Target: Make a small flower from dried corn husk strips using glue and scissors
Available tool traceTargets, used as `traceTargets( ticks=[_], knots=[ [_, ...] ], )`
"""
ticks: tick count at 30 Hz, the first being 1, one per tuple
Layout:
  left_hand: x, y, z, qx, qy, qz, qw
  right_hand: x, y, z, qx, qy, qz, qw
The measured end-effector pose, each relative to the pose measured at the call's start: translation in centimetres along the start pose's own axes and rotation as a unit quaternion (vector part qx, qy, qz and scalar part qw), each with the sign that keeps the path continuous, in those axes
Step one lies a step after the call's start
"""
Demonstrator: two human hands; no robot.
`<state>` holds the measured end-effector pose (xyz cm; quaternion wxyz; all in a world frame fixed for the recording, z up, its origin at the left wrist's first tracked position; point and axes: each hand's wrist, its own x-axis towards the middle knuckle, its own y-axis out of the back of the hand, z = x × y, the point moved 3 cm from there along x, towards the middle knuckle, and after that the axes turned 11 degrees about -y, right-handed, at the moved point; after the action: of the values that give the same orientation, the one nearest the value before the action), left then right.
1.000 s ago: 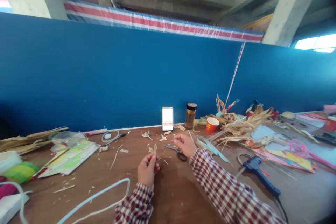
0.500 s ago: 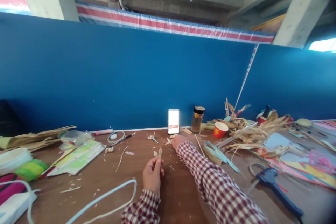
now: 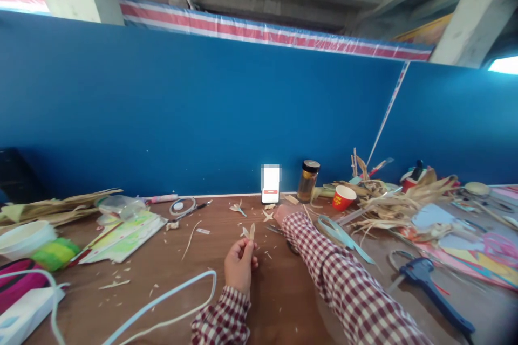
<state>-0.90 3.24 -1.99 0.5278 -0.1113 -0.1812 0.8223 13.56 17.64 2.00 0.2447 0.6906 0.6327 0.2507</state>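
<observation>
Left hand: the left hand [image 3: 239,267] pinches a pale husk piece [image 3: 251,233] between thumb and fingers, above the surface [image 3: 210,259].
Husk piece: it points upward from the fingertips, with a smaller pale bit just to its left.
Right hand: the right hand [image 3: 286,211] reaches farther forward; its fingers are mostly hidden, so whether it grips anything cannot be told.
Checked sleeve: the right sleeve [image 3: 343,277] lies across the view, partly covering the scissors [image 3: 275,229].
Star-shaped piece: a pale star-shaped piece [image 3: 268,216] lies just left of the right hand.
Phone: a lit phone [image 3: 270,188] stands upright near the blue partition [image 3: 202,108], beyond the star-shaped piece.
Flower: a small flower with a bluish stem [image 3: 238,208] lies left of the phone.
Jar and cup: a dark-lidded jar [image 3: 308,183] stands right of the phone; a red cup [image 3: 343,199] is farther right.
Right side: dried husks [image 3: 429,191] are heaped beyond a blue glue gun [image 3: 435,294].
Left side: a pale blue cable [image 3: 170,295] loops near the left sleeve.
</observation>
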Motion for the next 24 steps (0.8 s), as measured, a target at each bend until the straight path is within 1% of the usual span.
traceTargets(
  ticks=[3, 5, 7, 9, 12, 13, 14, 17, 20, 24],
  knots=[
    [-0.1, -0.1, 0.2, 0.007, 0.011, -0.003, 1.000, -0.7, 1.6, 0.6, -0.077, -0.025, -0.034, 0.996],
    [-0.2, -0.2, 0.3, 0.009, 0.019, -0.001, 1.000, -1.7, 2.7, 0.7, -0.100, -0.020, -0.051, 0.994],
    [-0.3, -0.4, 0.4, 0.006, 0.026, -0.003, 1.000, -3.2, 3.3, 0.5, -0.103, -0.001, -0.066, 0.992],
    [-0.5, -0.6, 0.5, -0.005, 0.029, -0.019, 0.999, -5.3, 3.5, 0.1, -0.090, 0.026, -0.085, 0.992],
    [-0.9, -1.1, 0.4, -0.026, 0.036, -0.058, 0.997, -8.9, 2.6, -0.5, -0.060, 0.053, -0.129, 0.988],
    [-1.1, -1.2, 0.4, -0.032, 0.041, -0.072, 0.996, -10.1, 2.2, -0.6, -0.041, 0.059, -0.143, 0.987],
    [-1.3, -1.3, 0.3, -0.037, 0.047, -0.085, 0.995, -11.1, 1.7, -0.8, 0.004, 0.069, -0.155, 0.986],
    [-1.8, -1.5, 0.2, -0.047, 0.070, -0.106, 0.991, -13.3, 0.9, -1.1, 0.125, 0.076, -0.132, 0.980],
    [-2.2, -1.6, 0.3, -0.051, 0.095, -0.115, 0.987, -14.1, 0.5, -1.0, 0.212, 0.049, -0.107, 0.970],
    [-2.3, -1.7, 0.6, -0.048, 0.120, -0.125, 0.984, -14.0, 0.2, -0.2, 0.278, -0.001, -0.112, 0.954]
  ],
)
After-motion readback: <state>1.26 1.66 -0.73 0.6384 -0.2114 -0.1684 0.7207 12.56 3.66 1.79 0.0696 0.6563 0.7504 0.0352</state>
